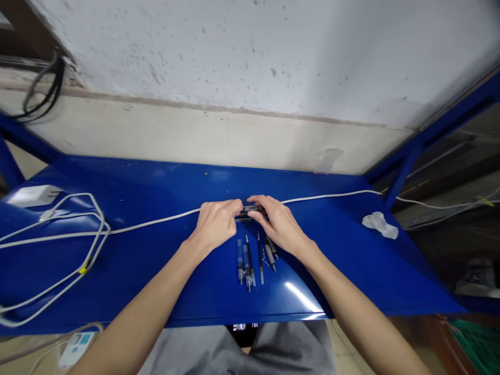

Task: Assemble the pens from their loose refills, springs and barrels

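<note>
Two bare hands are held close together at the middle of the frame, with a slim grey-and-dark pen (pixel 252 208) between them. By the left hand (pixel 219 221), closed with its fingers curled in, one end of the pen appears to be gripped; by the right hand (pixel 280 221), the other end is framed between a parted thumb and forefinger, and whether it is pressed by them cannot be told. The pen can be judged light and stiff, its smooth plastic perhaps slippery; the surest hold should be given by the grey section. Just below the hands, clear barrels (pixel 239 255), thin refills (pixel 260 260) and grey-gripped pieces (pixel 269 254) are laid out; the barrels are likely rigid and prone to roll, and the refills are best taken mid-shaft, away from their fine tips. All are supported by a glossy blue tabletop (pixel 156 286), crossed by a white cable (pixel 167 217). At the left of the frame a white charger (pixel 34 196) is seen, and at the right a crumpled white wrapper (pixel 380 225). No brand or label can be read on the pen parts; any marks on the white-and-blue device (pixel 76 349) at lower left cannot be made out.
</note>
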Demonstrator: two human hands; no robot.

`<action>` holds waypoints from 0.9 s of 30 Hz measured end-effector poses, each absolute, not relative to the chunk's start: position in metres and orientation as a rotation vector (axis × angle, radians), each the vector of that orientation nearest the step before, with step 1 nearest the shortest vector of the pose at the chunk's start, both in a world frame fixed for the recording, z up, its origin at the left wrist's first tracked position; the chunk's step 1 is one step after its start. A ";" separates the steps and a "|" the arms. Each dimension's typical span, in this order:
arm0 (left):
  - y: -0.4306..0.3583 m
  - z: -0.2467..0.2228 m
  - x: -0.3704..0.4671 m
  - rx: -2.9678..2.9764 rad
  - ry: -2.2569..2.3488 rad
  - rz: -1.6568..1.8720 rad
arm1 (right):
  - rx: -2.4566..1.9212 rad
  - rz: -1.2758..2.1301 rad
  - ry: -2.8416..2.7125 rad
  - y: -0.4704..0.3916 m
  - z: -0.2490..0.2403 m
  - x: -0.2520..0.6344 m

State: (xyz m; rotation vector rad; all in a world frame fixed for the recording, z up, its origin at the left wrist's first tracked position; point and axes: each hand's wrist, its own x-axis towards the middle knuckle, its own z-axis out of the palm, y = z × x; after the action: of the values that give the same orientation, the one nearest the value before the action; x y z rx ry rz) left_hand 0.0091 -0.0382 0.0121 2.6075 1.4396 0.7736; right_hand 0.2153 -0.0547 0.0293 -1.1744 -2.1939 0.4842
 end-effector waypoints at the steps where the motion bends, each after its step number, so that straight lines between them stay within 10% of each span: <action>1: -0.038 0.012 0.009 2.619 1.437 0.762 | -1.191 0.508 -2.215 -0.055 0.030 0.215; 27: -0.043 0.026 0.018 2.555 1.490 0.478 | -1.098 0.350 -2.166 -0.056 0.026 0.209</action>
State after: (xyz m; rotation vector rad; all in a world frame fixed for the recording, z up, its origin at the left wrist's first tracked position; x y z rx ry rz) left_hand 0.0180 -0.0430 0.0258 2.5551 1.4899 0.4778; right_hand 0.2089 -0.0557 0.0259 -1.0984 -2.1660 0.3504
